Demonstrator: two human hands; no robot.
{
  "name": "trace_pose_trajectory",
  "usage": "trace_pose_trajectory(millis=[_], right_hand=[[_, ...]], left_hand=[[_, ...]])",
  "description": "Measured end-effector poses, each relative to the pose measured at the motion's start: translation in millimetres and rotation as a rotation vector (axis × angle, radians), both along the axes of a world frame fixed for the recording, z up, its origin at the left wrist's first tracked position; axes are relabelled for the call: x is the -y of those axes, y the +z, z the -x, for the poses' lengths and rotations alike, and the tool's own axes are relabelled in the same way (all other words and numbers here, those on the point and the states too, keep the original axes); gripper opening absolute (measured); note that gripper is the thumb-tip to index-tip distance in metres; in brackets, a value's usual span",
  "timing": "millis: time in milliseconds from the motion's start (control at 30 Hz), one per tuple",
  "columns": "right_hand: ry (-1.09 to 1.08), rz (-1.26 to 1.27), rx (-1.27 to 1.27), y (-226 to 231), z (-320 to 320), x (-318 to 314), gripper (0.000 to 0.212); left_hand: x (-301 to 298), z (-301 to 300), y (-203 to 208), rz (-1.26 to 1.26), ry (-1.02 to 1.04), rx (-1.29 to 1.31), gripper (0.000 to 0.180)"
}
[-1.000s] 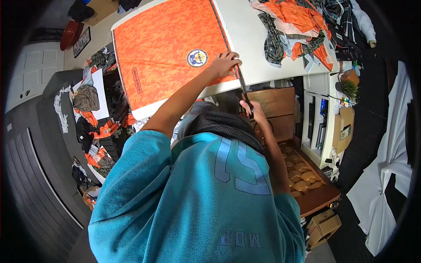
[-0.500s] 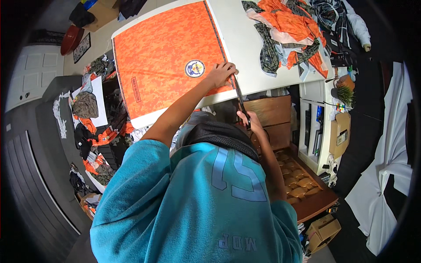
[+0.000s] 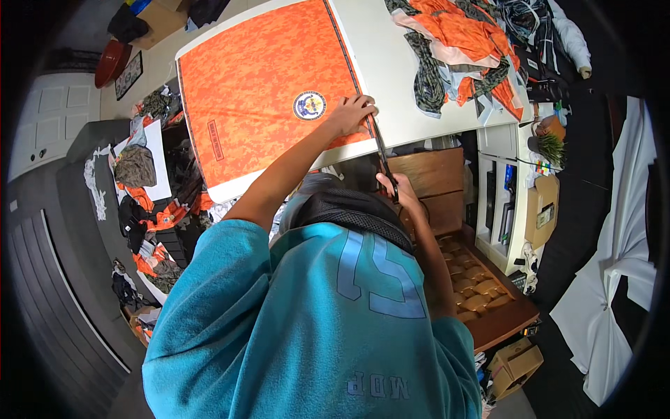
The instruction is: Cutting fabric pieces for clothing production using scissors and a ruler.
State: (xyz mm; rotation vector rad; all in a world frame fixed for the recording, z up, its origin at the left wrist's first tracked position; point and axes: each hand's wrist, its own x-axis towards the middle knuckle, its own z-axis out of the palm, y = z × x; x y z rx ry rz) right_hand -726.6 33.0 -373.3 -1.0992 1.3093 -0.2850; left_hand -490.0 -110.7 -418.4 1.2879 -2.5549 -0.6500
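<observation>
A large orange camouflage fabric panel point(image 3: 258, 77) lies spread on the white table, with a round emblem point(image 3: 309, 105) near its right side. A dark strip runs along its right edge. My left hand point(image 3: 351, 115) rests on the panel's near right corner, fingers spread over the strip. My right hand point(image 3: 399, 188) is closed round the handles of black scissors point(image 3: 381, 148), just off the table's near edge. The blades reach up to the panel's edge beside my left fingertips. How far they stand apart is too small to tell.
Orange and camouflage cloth pieces point(image 3: 460, 56) are heaped at the table's point(image 3: 380, 77) right end. A brown tufted chair point(image 3: 474, 279) stands close by my right arm, beside a white shelf unit point(image 3: 497, 209). More fabric scraps point(image 3: 157, 220) lie on the left.
</observation>
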Motion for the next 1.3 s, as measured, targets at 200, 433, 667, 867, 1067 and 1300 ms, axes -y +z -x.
trace_pose_trajectory(millis=[200,433,667,867,1067,1300], right_hand=[[-0.011,-0.005,-0.008,0,0,-1,0.049],[-0.014,0.014,0.004,-3,0,-3,0.048],[-0.027,-0.001,0.006,-4,0,-5,0.048],[-0.016,0.027,-0.007,-5,1,-7,0.048],[0.011,0.030,-0.025,2,2,-5,0.047],[0.012,0.004,-0.052,10,5,-1,0.046]], left_hand=[[0,0,1,-0.012,0.003,-0.008,0.052],[0,1,3,-0.016,0.006,0.003,0.053],[-1,0,3,-0.010,0.008,0.001,0.053],[-1,0,1,-0.002,0.008,-0.012,0.053],[-1,1,0,-0.005,0.004,-0.016,0.052],[4,4,0,-0.004,0.002,-0.015,0.053]])
